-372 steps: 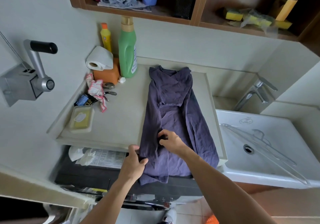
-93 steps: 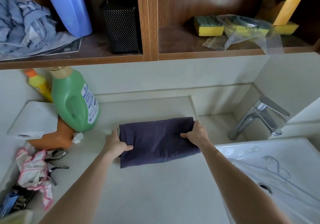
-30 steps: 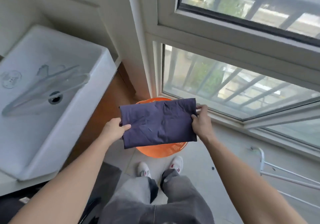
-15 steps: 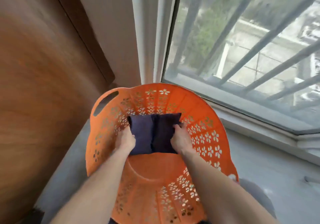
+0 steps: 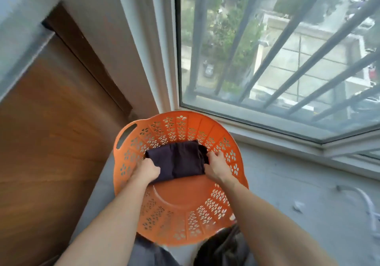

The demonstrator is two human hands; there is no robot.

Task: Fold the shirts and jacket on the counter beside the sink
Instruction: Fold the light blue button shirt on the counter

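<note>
Orange basket point(image 5: 205, 126) by window point(image 5: 267, 49); left hand point(image 5: 147, 171) and right hand point(image 5: 217, 166) pinch folded shirt point(image 5: 178, 160).

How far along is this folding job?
Done: one dark shirt is folded into a compact bundle. In hand: the left hand and right hand grip its ends inside the orange basket by the window. Left: letting it go. No other laundry shows here, so the remainder cannot be judged.
</note>
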